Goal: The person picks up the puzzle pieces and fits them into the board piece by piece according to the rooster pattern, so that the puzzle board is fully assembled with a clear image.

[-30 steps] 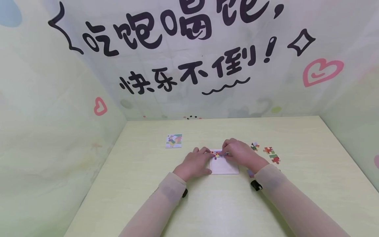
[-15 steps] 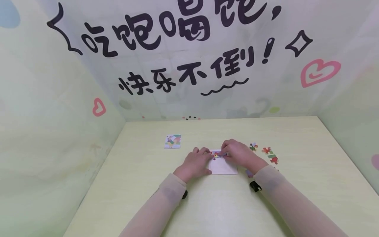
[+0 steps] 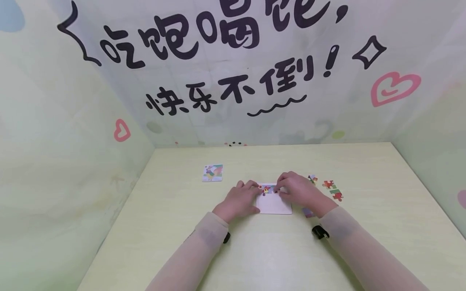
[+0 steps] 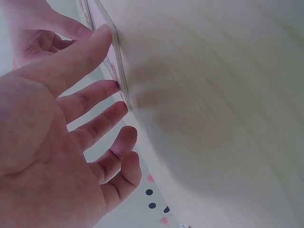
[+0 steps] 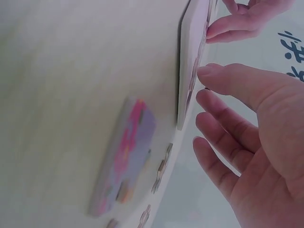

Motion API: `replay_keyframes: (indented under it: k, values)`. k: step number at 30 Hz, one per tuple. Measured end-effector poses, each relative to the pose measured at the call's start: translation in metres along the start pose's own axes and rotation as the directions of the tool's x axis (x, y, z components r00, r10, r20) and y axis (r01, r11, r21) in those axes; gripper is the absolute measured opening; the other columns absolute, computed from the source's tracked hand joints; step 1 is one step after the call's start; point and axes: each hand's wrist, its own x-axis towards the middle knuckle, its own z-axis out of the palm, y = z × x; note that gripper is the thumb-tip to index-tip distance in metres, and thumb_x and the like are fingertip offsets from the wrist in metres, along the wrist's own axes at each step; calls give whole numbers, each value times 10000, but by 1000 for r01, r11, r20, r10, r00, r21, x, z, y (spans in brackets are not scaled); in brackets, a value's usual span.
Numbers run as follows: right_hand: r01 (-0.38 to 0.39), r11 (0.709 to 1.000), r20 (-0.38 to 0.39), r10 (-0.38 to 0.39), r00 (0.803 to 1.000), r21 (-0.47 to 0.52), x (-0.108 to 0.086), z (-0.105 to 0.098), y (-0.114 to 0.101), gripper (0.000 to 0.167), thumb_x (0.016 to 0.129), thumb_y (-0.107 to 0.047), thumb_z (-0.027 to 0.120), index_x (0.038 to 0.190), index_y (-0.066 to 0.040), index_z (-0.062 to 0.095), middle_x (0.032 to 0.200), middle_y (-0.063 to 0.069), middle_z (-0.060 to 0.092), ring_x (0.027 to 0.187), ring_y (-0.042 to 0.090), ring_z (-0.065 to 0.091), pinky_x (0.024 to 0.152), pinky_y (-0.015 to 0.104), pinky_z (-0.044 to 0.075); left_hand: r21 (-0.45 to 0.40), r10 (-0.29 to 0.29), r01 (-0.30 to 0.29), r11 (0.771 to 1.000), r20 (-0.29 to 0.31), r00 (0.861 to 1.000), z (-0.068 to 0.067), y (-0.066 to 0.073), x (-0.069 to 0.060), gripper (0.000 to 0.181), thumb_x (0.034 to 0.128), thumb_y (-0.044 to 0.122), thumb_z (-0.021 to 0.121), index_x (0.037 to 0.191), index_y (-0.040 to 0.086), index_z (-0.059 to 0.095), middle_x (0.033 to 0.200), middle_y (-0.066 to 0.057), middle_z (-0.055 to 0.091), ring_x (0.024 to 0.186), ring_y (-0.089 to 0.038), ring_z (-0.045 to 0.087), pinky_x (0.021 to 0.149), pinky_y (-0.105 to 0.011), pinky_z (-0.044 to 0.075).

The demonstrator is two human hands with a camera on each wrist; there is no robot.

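A white puzzle board [image 3: 274, 205] lies flat on the table, with brightly coloured puzzle pieces [image 3: 268, 188] along its far edge. My left hand [image 3: 240, 202] rests at the board's left side. In the left wrist view its thumb touches the board's edge, and two fairly straight fingertips meet that edge farther along; the other two fingers bend free. My right hand [image 3: 300, 190] is over the far right part of the board. Its thumb and index fingertips stand slightly apart beside the pieces in the right wrist view. The exact contact there is hard to make out.
Loose puzzle pieces lie right of the board: a purple and pink piece [image 5: 126, 156], a reddish piece [image 3: 329, 184], a red and green piece [image 3: 337, 195] and one partly behind the right hand [image 3: 312, 178]. A square picture card [image 3: 212, 172] lies at the back left.
My right hand has shifted slightly right, and more of the coloured pieces at the board's far edge now shows between the hands. My left hand stays in place on the board.
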Motion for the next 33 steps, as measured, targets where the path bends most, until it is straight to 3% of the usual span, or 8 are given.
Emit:
replay_keyframes:
  k: [10,21,33]
  values:
    - [-46,999,-11,46,999,14,-16,-2,3,143,887,-149,809,1028,-163,824,1108,31,713,1055,282,649,908,481,567,-13,-5,5,1000,4,1000,5,1,-1,661,884,449,802,1478,270,572,1559,49,472,1252,-246,488,939,-375,505]
    - [-103,994,-75,105,992,35,-36,-11,7,151,896,-142,798,1044,-165,820,1132,20,705,1088,281,637,903,489,566,-5,18,-18,1000,4,1000,3,-1,2,636,891,437,797,1465,267,581,1567,31,463,1273,-258,483,937,-382,505]
    - [-149,988,-87,153,984,47,-47,-19,16,186,900,-106,774,1081,-122,809,1167,98,711,1130,354,625,930,581,536,-53,-3,3,999,7,1000,1,1,-2,651,895,419,800,1482,264,567,1577,43,454,1293,-255,475,968,-393,496]
